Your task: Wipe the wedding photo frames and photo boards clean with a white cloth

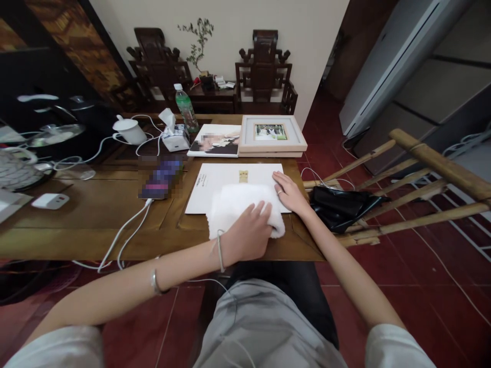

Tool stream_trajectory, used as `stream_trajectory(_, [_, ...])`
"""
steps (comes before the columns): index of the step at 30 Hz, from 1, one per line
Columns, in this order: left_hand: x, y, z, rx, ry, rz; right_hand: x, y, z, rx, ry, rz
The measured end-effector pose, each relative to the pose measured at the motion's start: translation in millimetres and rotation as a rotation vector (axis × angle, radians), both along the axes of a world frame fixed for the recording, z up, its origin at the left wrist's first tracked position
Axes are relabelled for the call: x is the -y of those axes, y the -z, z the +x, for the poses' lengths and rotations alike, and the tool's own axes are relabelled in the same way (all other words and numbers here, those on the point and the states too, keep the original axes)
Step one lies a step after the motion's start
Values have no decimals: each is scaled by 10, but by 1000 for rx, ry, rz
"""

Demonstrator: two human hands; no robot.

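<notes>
A folded white towel (pixel 230 207) lies over the near edge of a flat white panel (pixel 201 191) on the wooden table. My left hand (pixel 251 232) presses on the towel with its fingers curled into the cloth. On the panel's right edge my right hand (pixel 289 193) rests, fingers laid flat and a ring on one of them. Near the panel's far side is a small yellowish piece (pixel 243 176). Printed dark marks show at the panel's left side. The towel hides the panel's near middle part.
Behind the panel lie a photo print (pixel 215 145) and a framed photo (pixel 272 148). A phone (pixel 161 179) with a white cable, a tissue box (pixel 176 139), a bottle (pixel 186 108) and a lidded cup (pixel 130 132) stand leftward. A bamboo rack (pixel 383 232) is at the right.
</notes>
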State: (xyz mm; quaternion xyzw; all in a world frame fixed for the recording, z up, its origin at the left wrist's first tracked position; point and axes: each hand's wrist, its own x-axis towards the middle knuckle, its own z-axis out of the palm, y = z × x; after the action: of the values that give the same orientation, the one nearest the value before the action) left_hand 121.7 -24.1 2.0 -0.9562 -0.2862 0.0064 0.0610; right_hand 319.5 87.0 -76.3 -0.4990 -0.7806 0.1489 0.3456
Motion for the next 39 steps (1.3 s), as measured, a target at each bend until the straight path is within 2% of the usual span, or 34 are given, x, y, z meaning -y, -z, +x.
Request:
stream_trajectory(2, [-141, 4, -3, 34, -31, 9, 4, -5, 4, -2, 4, -2])
stream_trajectory(7, [-808, 59, 59, 26, -151, 16, 37, -48, 1, -34, 34, -25])
stream_trajectory(9, [-975, 102, 111, 34, -143, 22, 53, -77, 1, -94, 66, -22])
stream_trajectory(11, [-1020, 146, 173, 51, -96, 22, 65, -107, 4, -157, 99, -17])
stream_trajectory(16, [-767, 177, 267, 89, 67, 17, 75, -159, 18, -278, 88, 2])
stream_trajectory(20, [-400, 62, 215, 119, 140, 8, 85, -167, 2, -290, 83, -63])
stream_trajectory(23, [-163, -84, 143, 115, 77, -54, 80, -140, -19, -208, 73, -89])
stream_trajectory(26, [-168, -201, 85, 76, -99, -111, 57, -92, -24, -98, 19, -36])
stream_trajectory(29, [-502, -235, 61, 56, -267, -111, 41, -57, -12, -29, -12, -5])
stream_trajectory(32, [-995, -245, 85, 97, -348, -108, 46, -55, -7, 14, -8, 9])
stream_trajectory(35, [-1396, -317, 189, 204, -333, -176, 58, -68, -18, 39, -5, 20])
stream_trajectory(39, [-1661, -448, 473, 299, -255, -291, 64, -82, -28, 39, -8, 22])
